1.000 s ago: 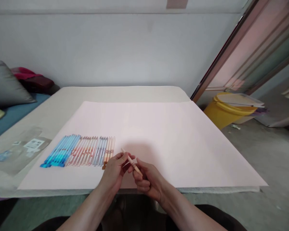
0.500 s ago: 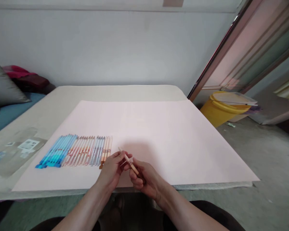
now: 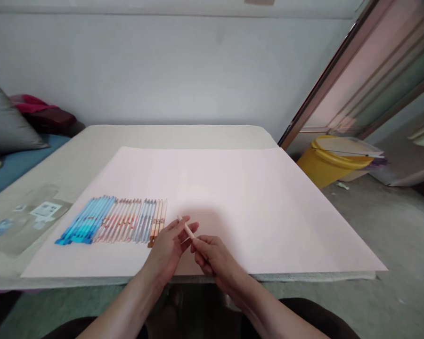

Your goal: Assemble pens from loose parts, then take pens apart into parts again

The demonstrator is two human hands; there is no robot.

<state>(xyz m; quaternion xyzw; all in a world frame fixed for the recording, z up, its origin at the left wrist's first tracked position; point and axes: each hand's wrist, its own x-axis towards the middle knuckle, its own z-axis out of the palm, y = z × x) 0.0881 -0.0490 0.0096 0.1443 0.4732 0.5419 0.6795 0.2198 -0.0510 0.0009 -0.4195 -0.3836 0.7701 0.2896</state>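
Both my hands meet over the near edge of a large pale pink sheet [image 3: 233,197] on the table. My right hand [image 3: 212,256] is closed round the lower part of a thin cream pen [image 3: 186,228]. My left hand [image 3: 169,249] pinches the same pen near its upper end with thumb and fingers. Just left of my hands lies a tidy row of pens [image 3: 113,226] side by side on the sheet: blue ones at the left, pink and pale blue in the middle, orange at the right.
The beige table [image 3: 92,141] carries clear plastic packaging [image 3: 31,216] at its left side. A grey cushion [image 3: 7,125] and red cloth lie at the far left. A yellow bucket [image 3: 330,160] stands on the floor at right, by a sliding door frame.
My right hand has slid up the pen and now covers more of it. The view has shifted slightly; the row of pens has not moved.
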